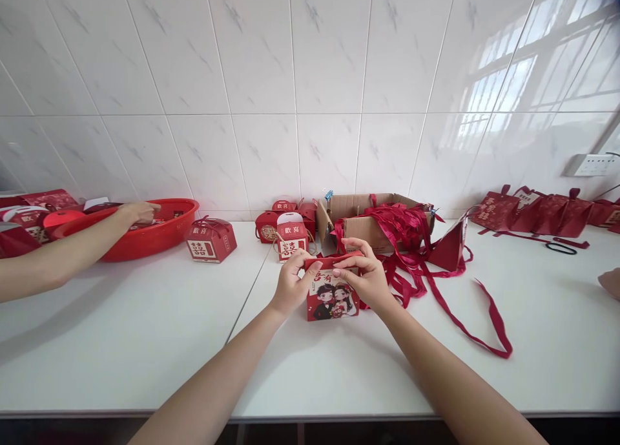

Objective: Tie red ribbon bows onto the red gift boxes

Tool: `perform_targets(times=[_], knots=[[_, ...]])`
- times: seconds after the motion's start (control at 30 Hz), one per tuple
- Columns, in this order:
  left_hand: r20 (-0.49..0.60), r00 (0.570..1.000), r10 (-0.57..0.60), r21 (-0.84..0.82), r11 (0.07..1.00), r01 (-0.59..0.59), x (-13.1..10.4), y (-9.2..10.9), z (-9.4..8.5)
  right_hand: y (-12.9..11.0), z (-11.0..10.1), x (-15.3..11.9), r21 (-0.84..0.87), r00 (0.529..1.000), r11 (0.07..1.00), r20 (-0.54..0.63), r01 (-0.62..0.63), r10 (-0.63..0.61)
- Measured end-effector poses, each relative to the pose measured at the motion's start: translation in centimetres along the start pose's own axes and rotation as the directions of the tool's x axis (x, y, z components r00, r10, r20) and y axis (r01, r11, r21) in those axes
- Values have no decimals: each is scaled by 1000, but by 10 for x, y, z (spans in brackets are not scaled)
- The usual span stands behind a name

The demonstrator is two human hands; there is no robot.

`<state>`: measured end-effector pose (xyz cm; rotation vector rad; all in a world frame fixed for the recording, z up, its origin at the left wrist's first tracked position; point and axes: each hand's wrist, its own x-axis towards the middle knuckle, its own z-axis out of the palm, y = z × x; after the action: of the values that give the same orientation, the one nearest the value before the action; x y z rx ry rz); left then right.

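Two hands grip one red box near one carton.

Behind the held box stands a carton.

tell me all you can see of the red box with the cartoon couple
The red box looks like printed card; its front shows a cartoon couple beneath partly covered characters. It is roughly upright before the cardboard carton, held near its top by the left hand and right hand. Whether its base touches the table is unclear.

Basin, carton on white table
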<state>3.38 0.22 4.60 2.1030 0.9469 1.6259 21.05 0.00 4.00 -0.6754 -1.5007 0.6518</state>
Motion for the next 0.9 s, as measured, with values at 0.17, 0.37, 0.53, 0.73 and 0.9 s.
perform_targets(times=[0.17,0.37,0.53,0.73,0.9], knots=[[-8,1000,9,8,1000,-9,-1,0,0,0,-1,-1,-31,1000,999,16,13,-12],[0,1000,17,17,1000,-17,-2,-2,1,-3,-1,-1,-42,999,999,13,33,-33],[-27,997,67,29,997,-66,-3,-5,1,-4,-1,-2,34,989,992,80,123,-125],[-55,998,40,31,999,-39,-2,-6,1,0,-5,3,-84,960,958,74,275,-269],[-75,997,-29,25,999,31,-1,-6,2,2,-9,6,-83,976,977,117,194,-184]])
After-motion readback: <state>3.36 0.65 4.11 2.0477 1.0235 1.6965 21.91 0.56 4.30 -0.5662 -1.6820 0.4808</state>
